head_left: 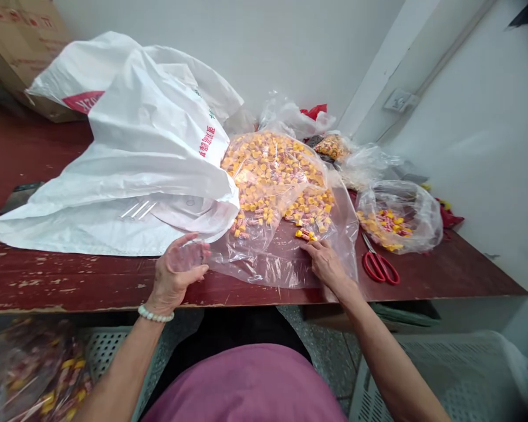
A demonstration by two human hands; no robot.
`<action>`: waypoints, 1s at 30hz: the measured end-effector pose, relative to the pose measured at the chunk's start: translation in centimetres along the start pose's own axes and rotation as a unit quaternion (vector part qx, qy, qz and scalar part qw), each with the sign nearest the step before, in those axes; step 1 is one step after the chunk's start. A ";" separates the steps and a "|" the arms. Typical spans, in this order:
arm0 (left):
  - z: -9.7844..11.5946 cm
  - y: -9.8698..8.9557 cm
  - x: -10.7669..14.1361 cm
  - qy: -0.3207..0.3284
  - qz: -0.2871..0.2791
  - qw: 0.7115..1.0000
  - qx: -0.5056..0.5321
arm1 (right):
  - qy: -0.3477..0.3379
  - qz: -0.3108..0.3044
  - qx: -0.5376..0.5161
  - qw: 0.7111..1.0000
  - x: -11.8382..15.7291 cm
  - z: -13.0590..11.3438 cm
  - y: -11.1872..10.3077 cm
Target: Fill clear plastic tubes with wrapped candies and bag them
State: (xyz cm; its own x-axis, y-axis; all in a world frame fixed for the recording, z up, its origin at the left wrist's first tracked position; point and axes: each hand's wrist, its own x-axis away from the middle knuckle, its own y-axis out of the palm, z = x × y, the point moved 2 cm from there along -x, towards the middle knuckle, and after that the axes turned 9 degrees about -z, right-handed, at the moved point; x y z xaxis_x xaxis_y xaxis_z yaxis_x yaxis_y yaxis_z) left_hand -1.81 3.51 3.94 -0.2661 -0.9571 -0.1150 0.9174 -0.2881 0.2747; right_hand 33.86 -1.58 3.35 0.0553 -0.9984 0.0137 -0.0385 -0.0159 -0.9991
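Many small pieces with yellow ends and red-and-white middles (277, 158) lie heaped on and under clear plastic sheeting, part of a large clear bag (290, 269). My left hand (173, 272), wearing a beaded bracelet, is curved around thin clear plastic near the bag's left edge, with thumb and fingers spaced apart. My right hand (328, 262) rests on the plastic, fingers stretched forward, the fingertips at a few yellow-ended pieces (305, 235) set apart from the heap. Its thumb is hidden. A white woven sack (149, 140) lies left of the heap, its mouth toward the pieces.
Red-handled scissors (381, 268) lie to the right, by a clear bag of similar pieces (398, 220). More bags stand along the wall. A cardboard box (26, 47) is at the back left. Below the table are a bag of pieces (35, 375) and a plastic crate (449, 375).
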 end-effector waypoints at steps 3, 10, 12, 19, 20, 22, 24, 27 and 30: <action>-0.1 3.1 0.7 -0.007 -0.075 0.995 -0.062 | 0.030 0.025 -0.037 0.999 0.1 0.2 -0.2; -0.8 8.6 1.8 0.045 -0.200 0.951 -0.232 | 0.027 0.189 -0.578 0.793 0.7 -6.4 -2.9; -0.8 9.3 1.9 0.055 -0.213 0.942 -0.252 | 0.012 0.173 -0.663 0.728 1.0 -9.0 -3.3; -1.3 10.2 2.1 0.029 -0.245 0.944 -0.221 | 0.000 0.201 -0.703 0.683 1.8 -10.8 -3.2; -1.3 10.4 2.1 0.026 -0.246 0.944 -0.218 | -0.009 0.206 -0.700 0.684 1.9 -10.6 -3.2; -1.4 10.7 2.0 0.023 -0.242 0.946 -0.212 | -0.040 0.196 -0.677 0.709 2.1 -10.3 -3.2; -1.2 11.0 1.8 0.015 -0.233 0.952 -0.200 | -0.091 0.174 -0.603 0.773 2.5 -10.2 -3.5; -1.0 11.1 1.7 -0.013 -0.217 0.962 -0.165 | -0.153 0.167 -0.418 0.880 3.2 -10.0 -3.7; -1.4 11.0 2.0 -0.062 -0.205 0.973 -0.085 | -0.189 0.166 -0.307 0.918 3.8 -10.3 -3.6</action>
State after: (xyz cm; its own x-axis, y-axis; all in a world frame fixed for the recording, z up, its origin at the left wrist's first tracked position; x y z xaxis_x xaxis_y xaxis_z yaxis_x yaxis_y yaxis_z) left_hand 8.11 -1.53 5.39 -0.6432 -0.7630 -0.0634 0.7601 -0.6463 0.0668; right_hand 23.95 -5.91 7.38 0.2770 -0.8650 -0.4184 -0.6643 0.1421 -0.7338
